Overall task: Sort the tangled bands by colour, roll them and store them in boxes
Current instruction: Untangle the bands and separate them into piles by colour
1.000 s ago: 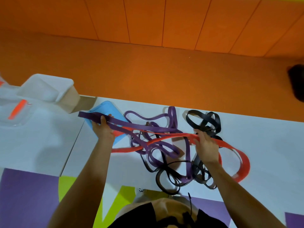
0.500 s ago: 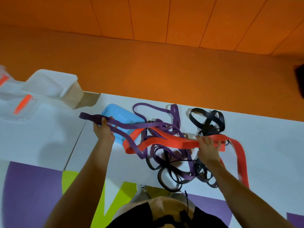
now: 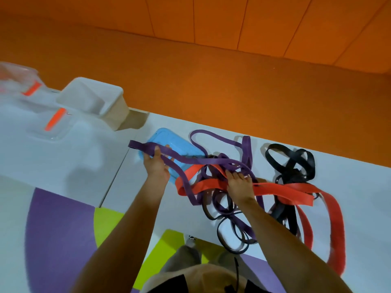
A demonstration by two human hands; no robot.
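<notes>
A tangle of bands lies on the white table (image 3: 359,187). My left hand (image 3: 155,168) grips one end of a purple band (image 3: 190,159) and holds it stretched out to the left over a blue box lid (image 3: 167,140). My right hand (image 3: 240,183) is in the middle of the tangle, its fingers curled into the purple strands, with the wide red band (image 3: 285,190) running under it. Black bands (image 3: 296,161) are heaped at the right, and thinner black loops (image 3: 230,244) lie near the front edge.
A white open box (image 3: 91,98) stands at the back left. Beside it lie clear plastic containers with orange latches (image 3: 53,120). An orange floor and wall lie beyond the table's far edge. My legs and a purple and yellow-green floor show below the front edge.
My right hand has left the red band's right part and moved left into the middle of the tangle. The red band has dropped onto the table. My left hand still holds the purple end.
</notes>
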